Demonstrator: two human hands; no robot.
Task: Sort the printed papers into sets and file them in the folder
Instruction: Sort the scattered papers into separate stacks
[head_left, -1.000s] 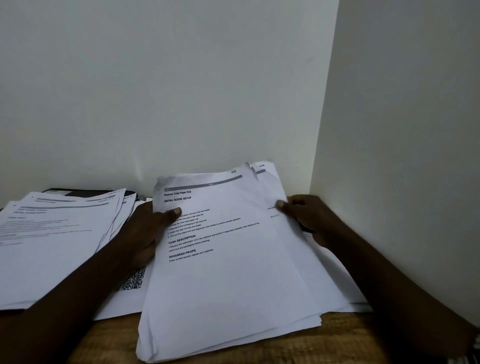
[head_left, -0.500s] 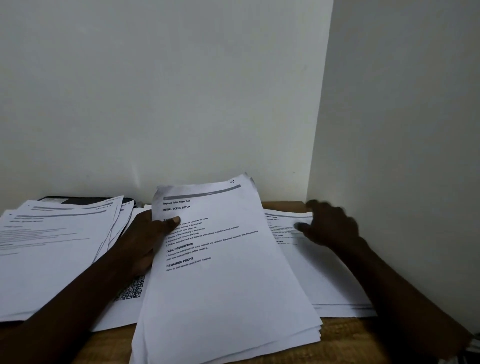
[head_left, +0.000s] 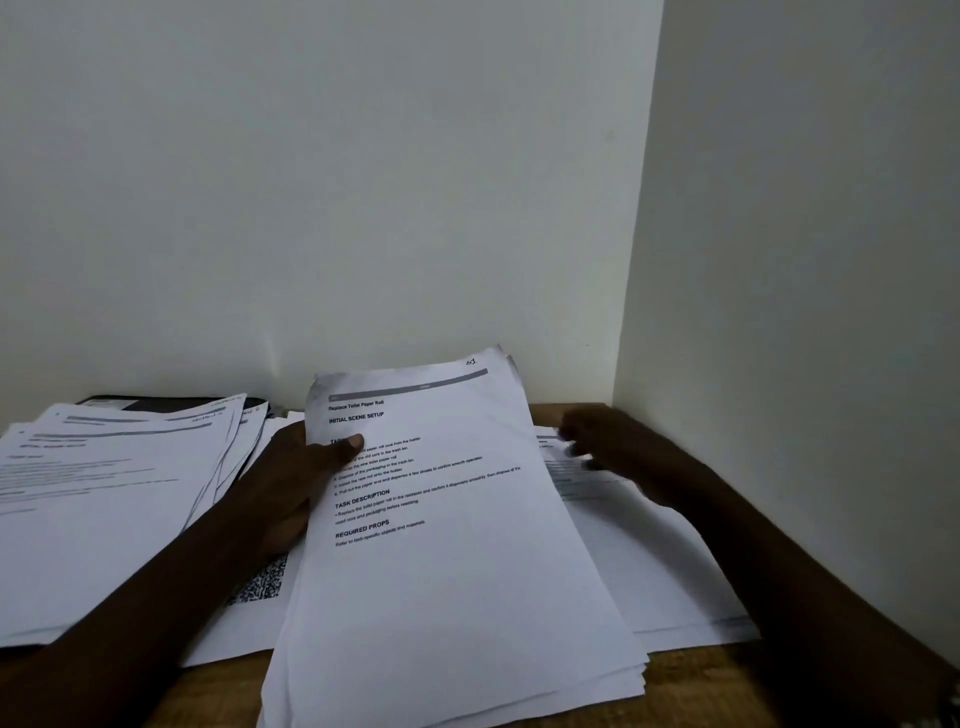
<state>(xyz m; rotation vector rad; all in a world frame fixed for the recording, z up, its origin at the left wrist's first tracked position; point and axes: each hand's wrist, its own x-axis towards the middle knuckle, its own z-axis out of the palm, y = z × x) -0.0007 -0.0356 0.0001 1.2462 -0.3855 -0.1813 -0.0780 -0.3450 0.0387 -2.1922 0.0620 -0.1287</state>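
My left hand (head_left: 296, 483) grips the left edge of a stack of printed papers (head_left: 457, 561), thumb on the top sheet headed "Replace Toilet Paper Roll". The stack is tilted up off the wooden desk. My right hand (head_left: 618, 452), blurred, rests with fingers spread on a flat pile of papers (head_left: 660, 566) to the right of the held stack, close to the corner wall. A third fanned pile of papers (head_left: 104, 493) lies on the left. A dark folder (head_left: 156, 402) peeks out behind that left pile.
White walls meet in a corner right behind the desk and along its right side (head_left: 779, 364). A sheet with a QR code (head_left: 260, 582) lies under my left forearm. Bare wood of the desk (head_left: 701, 686) shows at the front edge.
My right hand let go of the stack's right edge and moved right, laying sheets on the right pile. The left hand keeps holding the stack.
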